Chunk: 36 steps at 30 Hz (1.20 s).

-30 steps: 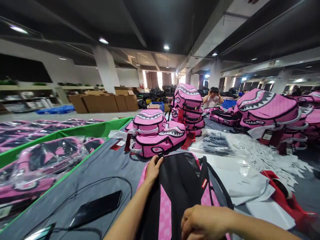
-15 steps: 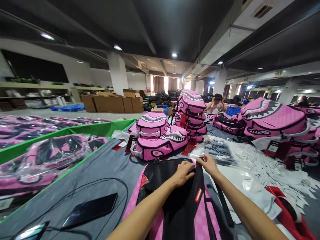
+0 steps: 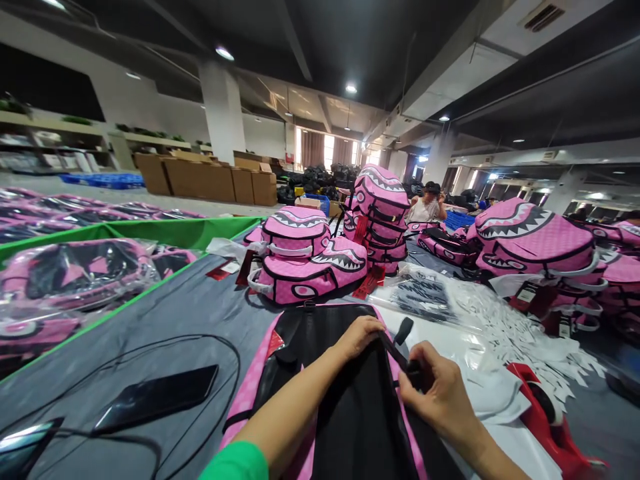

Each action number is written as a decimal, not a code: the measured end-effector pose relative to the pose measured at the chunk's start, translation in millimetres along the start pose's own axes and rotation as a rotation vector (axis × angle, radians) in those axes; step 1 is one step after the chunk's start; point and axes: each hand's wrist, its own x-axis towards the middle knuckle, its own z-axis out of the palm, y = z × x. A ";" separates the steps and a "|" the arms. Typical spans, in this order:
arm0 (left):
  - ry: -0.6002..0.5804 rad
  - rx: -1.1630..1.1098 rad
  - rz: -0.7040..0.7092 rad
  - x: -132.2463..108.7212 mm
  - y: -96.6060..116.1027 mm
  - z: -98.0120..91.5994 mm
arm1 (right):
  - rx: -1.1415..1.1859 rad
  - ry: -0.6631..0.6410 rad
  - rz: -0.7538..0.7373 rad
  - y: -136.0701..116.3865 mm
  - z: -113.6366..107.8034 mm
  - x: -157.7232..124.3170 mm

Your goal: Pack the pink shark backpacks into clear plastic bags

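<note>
A pink-and-black backpack (image 3: 355, 407) lies in front of me with its black padded back facing up. My left hand (image 3: 361, 337) is closed at its upper right edge, its fingertips partly hidden, where a black strap (image 3: 396, 353) runs out. Lower and to the right, my right hand (image 3: 443, 390) pinches the same strap between thumb and fingers, with a dark piece partly hidden in the grip. The strap is stretched between both hands. A loose black strap end (image 3: 404, 330) sticks up just above them.
Pink shark-mouth backpacks (image 3: 310, 267) are stacked ahead and at right. A phone (image 3: 157, 399) and cables lie at left, beside a green-edged bin (image 3: 200, 230) of bagged backpacks. White paper pieces (image 3: 510, 327) and a red tape dispenser (image 3: 545, 420) are at right. A person (image 3: 425, 207) is farther back.
My right hand has come down and nearer from the backpack's top edge, drawing the strap along. The red-labelled shoulder strap has left its place. My left hand stays near the upper edge.
</note>
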 end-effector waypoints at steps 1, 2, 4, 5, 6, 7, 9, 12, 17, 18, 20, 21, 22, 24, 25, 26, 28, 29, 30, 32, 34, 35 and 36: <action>0.026 0.001 0.001 -2.9 10.2 -4.5 | -0.008 0.015 0.037 3.1 -8.7 0.2; 0.055 0.008 0.016 -6.1 23.5 -9.6 | -0.017 0.018 0.073 6.0 -16.5 1.9; 0.070 0.043 0.115 -9.8 55.8 -20.2 | -0.040 -0.032 0.098 8.3 -28.3 10.0; 0.042 0.065 0.176 -8.7 72.2 -25.4 | -0.055 -0.085 0.082 7.1 -32.3 16.2; -0.006 0.088 0.224 -5.2 86.9 -30.4 | -0.065 -0.141 0.054 4.5 -35.2 23.5; -0.054 0.110 0.247 0.4 98.7 -35.5 | -0.068 -0.179 0.025 1.2 -37.3 31.8; -0.095 0.145 0.207 13.9 111.8 -46.2 | -0.061 -0.205 -0.006 -4.5 -40.2 49.9; -0.022 0.199 0.084 20.3 111.7 -61.5 | -0.018 -0.206 -0.002 -4.0 -42.4 77.7; 0.098 0.205 -0.154 -42.7 117.2 -50.6 | 0.053 -0.307 -0.057 21.1 -17.7 119.1; 0.118 0.103 -0.238 -62.0 122.3 -41.4 | 0.017 -0.338 -0.071 28.3 -4.9 126.5; 0.161 -0.263 -0.440 -99.1 133.3 -19.4 | -0.136 -0.431 -0.084 42.8 27.7 139.5; 0.187 -0.475 -0.535 -115.1 137.9 -8.4 | -0.223 -0.482 -0.085 49.5 45.9 144.7; 0.210 -0.664 -0.615 -128.7 141.3 1.6 | -0.298 -0.528 -0.088 55.4 64.3 149.1; 0.239 -0.883 -0.720 -149.1 143.4 15.4 | -0.383 -0.594 -0.107 64.1 97.3 155.0; 0.237 -0.920 -0.762 -156.6 142.5 17.9 | -0.394 -0.620 -0.124 67.1 110.5 157.0; 0.218 -0.914 -0.800 -162.7 141.0 17.2 | -0.395 -0.643 -0.145 69.5 121.0 158.5; 0.126 -0.796 -0.858 -172.6 138.5 5.9 | -0.410 -0.677 -0.192 74.3 134.0 160.7; 0.045 -0.700 -0.861 -176.1 138.1 -4.4 | -0.419 -0.681 -0.213 77.5 137.4 161.3; -0.057 -0.595 -0.843 -178.1 137.9 -17.4 | -0.431 -0.676 -0.226 81.6 139.4 161.3; -0.206 -0.375 -0.787 -175.1 135.4 -50.6 | -0.456 -0.644 -0.215 92.8 142.3 158.1; -0.106 -0.134 -0.759 -159.7 124.7 -89.5 | -0.464 -0.595 -0.163 106.2 146.2 149.9; 0.040 -0.016 -0.780 -147.7 115.4 -108.8 | -0.451 -0.566 -0.146 112.9 148.6 144.0; 0.210 0.093 -0.802 -133.9 103.9 -126.5 | -0.421 -0.534 -0.147 119.3 151.2 137.5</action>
